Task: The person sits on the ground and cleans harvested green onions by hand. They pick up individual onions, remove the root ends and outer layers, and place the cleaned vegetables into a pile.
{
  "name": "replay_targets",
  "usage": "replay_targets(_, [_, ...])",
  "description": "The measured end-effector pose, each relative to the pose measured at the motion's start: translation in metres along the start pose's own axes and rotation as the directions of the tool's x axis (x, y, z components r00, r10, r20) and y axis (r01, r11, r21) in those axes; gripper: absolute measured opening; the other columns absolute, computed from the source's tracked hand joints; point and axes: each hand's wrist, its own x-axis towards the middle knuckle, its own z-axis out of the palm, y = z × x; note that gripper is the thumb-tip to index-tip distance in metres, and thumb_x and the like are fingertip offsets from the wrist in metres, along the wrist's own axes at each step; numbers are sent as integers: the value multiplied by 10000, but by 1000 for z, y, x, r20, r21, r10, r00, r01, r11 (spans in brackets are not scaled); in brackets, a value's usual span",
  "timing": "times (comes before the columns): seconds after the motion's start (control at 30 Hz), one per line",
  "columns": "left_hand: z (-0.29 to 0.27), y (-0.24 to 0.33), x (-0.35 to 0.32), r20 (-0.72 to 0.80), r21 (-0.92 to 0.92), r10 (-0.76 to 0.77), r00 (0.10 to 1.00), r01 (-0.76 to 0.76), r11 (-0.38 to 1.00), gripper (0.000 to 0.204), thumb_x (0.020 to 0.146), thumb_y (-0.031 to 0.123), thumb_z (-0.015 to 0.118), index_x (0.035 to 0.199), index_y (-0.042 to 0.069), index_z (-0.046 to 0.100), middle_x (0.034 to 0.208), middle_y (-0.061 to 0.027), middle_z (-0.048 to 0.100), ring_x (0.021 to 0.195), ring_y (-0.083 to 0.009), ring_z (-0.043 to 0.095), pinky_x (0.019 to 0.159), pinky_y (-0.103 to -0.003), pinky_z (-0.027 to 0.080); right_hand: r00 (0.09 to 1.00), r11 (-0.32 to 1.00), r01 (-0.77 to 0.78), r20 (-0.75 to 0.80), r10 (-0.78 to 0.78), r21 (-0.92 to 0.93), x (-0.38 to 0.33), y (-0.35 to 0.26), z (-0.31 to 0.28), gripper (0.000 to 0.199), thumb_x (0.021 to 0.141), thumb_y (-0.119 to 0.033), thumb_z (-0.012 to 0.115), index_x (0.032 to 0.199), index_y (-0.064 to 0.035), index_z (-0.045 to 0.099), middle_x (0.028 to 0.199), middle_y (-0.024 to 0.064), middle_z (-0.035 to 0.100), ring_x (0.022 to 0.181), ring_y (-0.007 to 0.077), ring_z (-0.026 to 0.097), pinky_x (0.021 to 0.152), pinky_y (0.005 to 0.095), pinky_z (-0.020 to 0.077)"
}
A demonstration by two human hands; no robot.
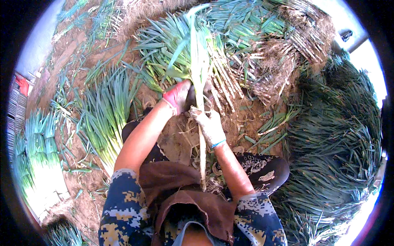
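Fingers (204, 118) of left hand (179, 97) and right hand (211, 128) curl round a leek (199, 93).

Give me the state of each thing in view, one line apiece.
Left hand: gloved, closed around the long stalk
Long stalk: held, leaves pointing away from the person
Right hand: gloved, against the stalk, exact grip unclear
Far-left stalks: lined up, white stems showing
Upper-right stalks: heaped, roots on
Right-side leafy pile: heaped, dark green

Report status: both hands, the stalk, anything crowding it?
Left hand behind leafy stalk, closure partly hidden. Right hand closed around it, lower down. Stalk's leaves point away, pale end toward the lap. Leafy bundle just beyond the hands.
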Motion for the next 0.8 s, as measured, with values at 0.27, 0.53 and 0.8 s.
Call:
replay_targets(0.27, [-52,-26,-22,-173,-16,134,976,-139,990,417,896,370,547,1197,81,526,1045,-96,628,953,-263,610,889,-395,456,980,733,125,-33,-197,-669,2,51,22,460,865,-492,549,864,-46,661,699,226,615,683,404,611,604,467,478])
replay_targets(0.53, [-57,-23,-17,-152,-106,232,961,-249,963,354,873,360,598,1119,111,542,942,-88,600,880,-238,610,850,-420,493,990,960,140,1,-144,-244,21,109,11,307,953,-263,430,880,-19,602,708,59,553,645,129,496,575,314,424])
replay_targets(0.8, [-60,-23,-24,-150,-122,220,964,-239,963,383,844,372,627,1102,101,543,980,-105,607,925,-271,612,888,-473,495,973,924,-228,53,223,307,0,78,26,322,902,-208,517,1159,-17,546,1029,53,592,910,141,544,812,293,452])
